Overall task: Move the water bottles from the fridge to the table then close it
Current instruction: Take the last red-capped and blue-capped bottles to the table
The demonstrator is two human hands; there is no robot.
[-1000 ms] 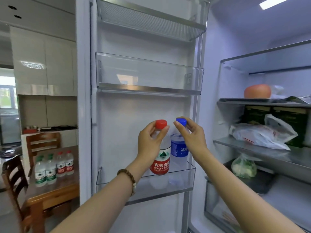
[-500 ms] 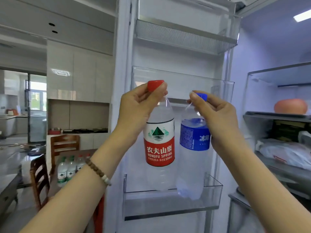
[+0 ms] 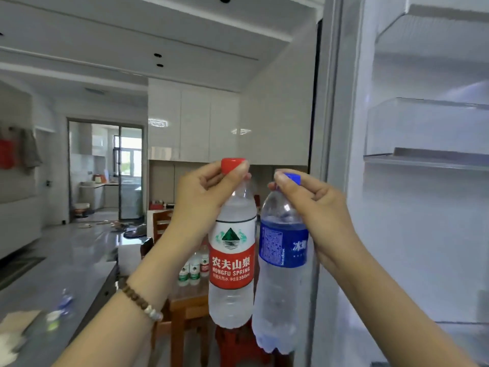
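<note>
My left hand (image 3: 203,192) pinches the red cap of a red-labelled water bottle (image 3: 232,260), which hangs upright in the air. Beside it, my right hand (image 3: 312,205) grips the blue cap of a blue-labelled water bottle (image 3: 283,282). Both bottles are out of the fridge, in front of the open fridge door (image 3: 412,207) at the right. Behind and below them the wooden table (image 3: 185,298) carries several green- and red-labelled bottles (image 3: 194,268).
The door's clear shelves (image 3: 423,152) are on the right. A grey counter (image 3: 53,295) lies at lower left with a small bottle on it. Wooden chairs (image 3: 161,223) and a red stool (image 3: 235,340) stand around the table. A tiled floor leads to a kitchen doorway.
Both bottles have been lifted off the lower door shelf and carried left, away from the fridge. My view has swung left toward the table and room.
</note>
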